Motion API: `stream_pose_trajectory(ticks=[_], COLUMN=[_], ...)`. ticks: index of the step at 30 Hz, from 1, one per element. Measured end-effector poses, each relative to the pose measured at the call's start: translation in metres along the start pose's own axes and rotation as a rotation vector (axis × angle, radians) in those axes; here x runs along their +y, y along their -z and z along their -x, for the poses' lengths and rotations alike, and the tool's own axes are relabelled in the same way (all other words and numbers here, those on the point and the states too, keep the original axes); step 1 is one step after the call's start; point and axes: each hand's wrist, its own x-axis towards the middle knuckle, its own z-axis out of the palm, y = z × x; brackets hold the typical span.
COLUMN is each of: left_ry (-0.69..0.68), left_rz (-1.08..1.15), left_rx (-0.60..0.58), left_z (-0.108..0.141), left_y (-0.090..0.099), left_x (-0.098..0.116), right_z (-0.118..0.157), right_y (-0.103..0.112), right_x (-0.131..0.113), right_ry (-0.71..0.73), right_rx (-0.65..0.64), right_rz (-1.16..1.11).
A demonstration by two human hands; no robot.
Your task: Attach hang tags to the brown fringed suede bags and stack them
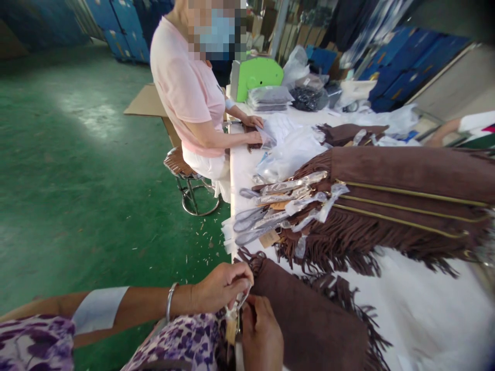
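At the table's near edge, my left hand [224,286] pinches one end of a small strip of clear plastic wrap [242,301]. My right hand [263,335] is closed just below and to the right, fingertips at the same wrap, which appears to cover a piece of metal hardware. Below it hangs a tan tag [231,330]. Beside my right hand lies a dark brown fringed bag [309,314], flat on the table. What exactly sits inside the wrap is hidden by my fingers.
Several brown fringed bags [410,167] with gold zips and plastic-wrapped straps [255,219] are stacked further along the white table [417,309]. A co-worker in pink [189,93] handles a plastic bag. A stool [185,175] and a green machine [259,77] stand beyond.
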Motion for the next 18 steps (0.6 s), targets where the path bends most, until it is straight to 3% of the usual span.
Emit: stream_pose_trajectory(ticks=[3,8,11,14,18], left_ry=[-0.029,-0.056,0.023,0.136,0.177], left_rz=[0.053,0.126,0.134,0.104,0.099], left_rx=[-0.009,0.16,0.066,-0.055,-0.048], left_z=[-0.007,-0.006,0.003,0.008,0.002], left_y=[0.0,0.002,-0.002,-0.01,-0.016], left_x=[0.001,-0.006,-0.011,-0.017,-0.024], right_z=[-0.001,0.008,0.01,0.01,0.01], right_y=[0.004,0.006,0.005,0.007,0.011], right_x=[0.002,-0.001,-0.003,-0.004,-0.004], right_ry=[-0.073,-0.345,-0.452,-0.467,-0.485], right_rx=[-0.021,0.106,0.157,0.181,0.131], right_rz=[-0.103,-0.401,-0.539,-0.622,-0.676])
